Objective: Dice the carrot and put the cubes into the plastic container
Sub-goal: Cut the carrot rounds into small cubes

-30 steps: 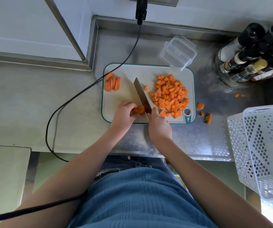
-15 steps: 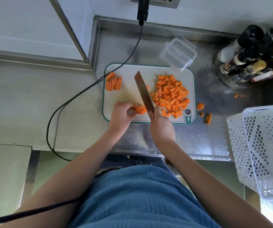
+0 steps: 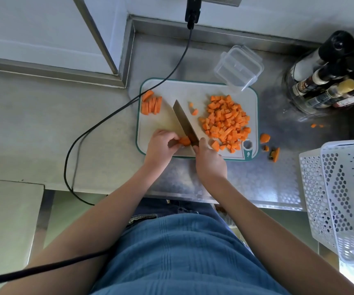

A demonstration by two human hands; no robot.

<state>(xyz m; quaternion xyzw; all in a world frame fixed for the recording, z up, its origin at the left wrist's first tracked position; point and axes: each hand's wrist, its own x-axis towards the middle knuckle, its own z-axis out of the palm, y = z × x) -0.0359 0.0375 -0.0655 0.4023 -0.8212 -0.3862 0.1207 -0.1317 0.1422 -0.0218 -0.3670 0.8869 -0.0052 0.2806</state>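
On the white cutting board (image 3: 184, 90) my left hand (image 3: 161, 145) holds a carrot piece (image 3: 184, 141) near the front edge with curled fingers. My right hand (image 3: 209, 160) grips the handle of a knife (image 3: 184, 121), whose blade lies across that piece. A heap of carrot cubes (image 3: 226, 120) covers the board's right half. A row of carrot sticks (image 3: 151, 103) lies at its far left corner. The clear plastic container (image 3: 239, 68) stands empty behind the board's far right corner.
A black cable (image 3: 129, 103) runs from a wall plug across the counter, left of the board. Carrot scraps (image 3: 267, 143) lie right of the board. Bottles (image 3: 329, 75) stand at the far right, white perforated baskets (image 3: 342, 196) at the near right.
The knife was lifted half a second ago and has come back down onto the carrot piece. My left hand stays on the piece.
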